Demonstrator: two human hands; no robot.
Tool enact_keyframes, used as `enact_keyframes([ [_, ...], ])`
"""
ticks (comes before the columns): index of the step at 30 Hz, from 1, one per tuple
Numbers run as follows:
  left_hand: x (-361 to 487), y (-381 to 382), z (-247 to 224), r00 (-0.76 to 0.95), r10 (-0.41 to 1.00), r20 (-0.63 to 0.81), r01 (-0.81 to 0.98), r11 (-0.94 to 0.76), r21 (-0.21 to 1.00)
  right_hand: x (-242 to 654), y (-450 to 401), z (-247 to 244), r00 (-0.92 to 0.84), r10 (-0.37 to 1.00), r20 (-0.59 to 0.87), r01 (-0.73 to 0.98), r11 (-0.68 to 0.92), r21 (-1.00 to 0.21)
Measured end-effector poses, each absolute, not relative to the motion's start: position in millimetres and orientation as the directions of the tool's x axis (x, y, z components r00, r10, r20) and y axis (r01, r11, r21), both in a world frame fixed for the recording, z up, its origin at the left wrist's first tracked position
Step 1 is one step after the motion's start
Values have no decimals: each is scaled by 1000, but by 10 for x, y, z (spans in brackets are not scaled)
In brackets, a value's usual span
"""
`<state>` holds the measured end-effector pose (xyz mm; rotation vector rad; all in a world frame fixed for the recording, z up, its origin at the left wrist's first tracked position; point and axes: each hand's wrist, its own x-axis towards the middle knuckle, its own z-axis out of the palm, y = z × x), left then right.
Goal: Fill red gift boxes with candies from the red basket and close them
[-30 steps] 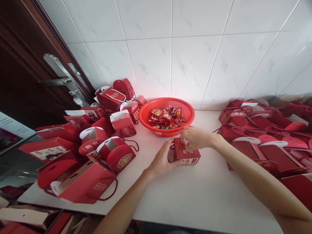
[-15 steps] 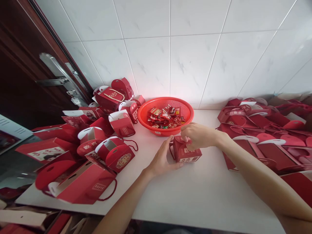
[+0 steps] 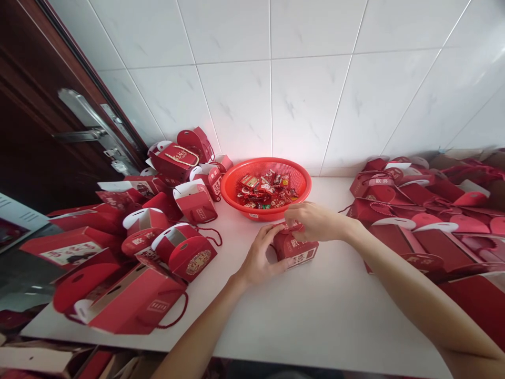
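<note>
A small red candy box with pale Chinese characters stands on the white table just in front of the red plastic basket. My left hand grips its left side, thumb along the front face and fingers up by the top edge. From above, my right hand has its bent fingers on the top flaps; the fingertips are partly hidden, with the flap between them. Wrapped candies lie in the basket behind both hands.
Several red gift boxes with cord handles, many with open tops, crowd the table's left side. More red boxes are packed on the right, near my right forearm. A tiled wall rises behind the basket; a dark door stands far left.
The candy box has turned slightly and shifted a little left in view. My left hand has closed in on its side, its thumb now on the front. My right hand stays at the top.
</note>
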<state>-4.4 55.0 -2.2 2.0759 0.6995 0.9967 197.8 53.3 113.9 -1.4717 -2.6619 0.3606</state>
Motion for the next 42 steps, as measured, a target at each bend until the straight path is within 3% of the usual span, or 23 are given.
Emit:
enact_keyframes([
  [4, -18, 530, -60, 465, 757, 459, 228, -603, 764, 1926, 332, 1037, -317, 946, 61, 919, 323, -225],
  [7, 5, 521, -131, 390, 785, 482, 286, -601, 746, 1786, 149, 907, -120, 992, 25, 960, 122, -252],
  [12, 28, 505, -232, 365, 778, 511, 324, -621, 713, 1580, 30, 727, -1, 1000, -16, 958, -3, -288],
  [22, -1, 506, -162, 469, 727, 502, 137, -621, 772, 1674, 45, 862, 17, 1000, -15, 968, -20, -248],
  [30, -68, 467, -115, 530, 727, 438, 45, -539, 841, 2239, -175, 1559, 90, 991, 96, 938, -52, -342],
  [33, -67, 466, -106, 501, 773, 388, 92, -494, 865, 2563, -283, 2005, 255, 953, 163, 905, -176, -387],
  [37, -57, 473, -77, 470, 800, 374, 127, -480, 868, 3057, -407, 2508, 488, 801, 346, 861, -378, -340],
  [39, -54, 476, -53, 465, 799, 382, 132, -489, 862, 3378, -449, 2612, 560, 711, 426, 829, -484, -281],
  [42, -55, 482, -23, 463, 798, 385, 144, -497, 856, 3939, -486, 2562, 650, 637, 414, 749, -628, -210],
])
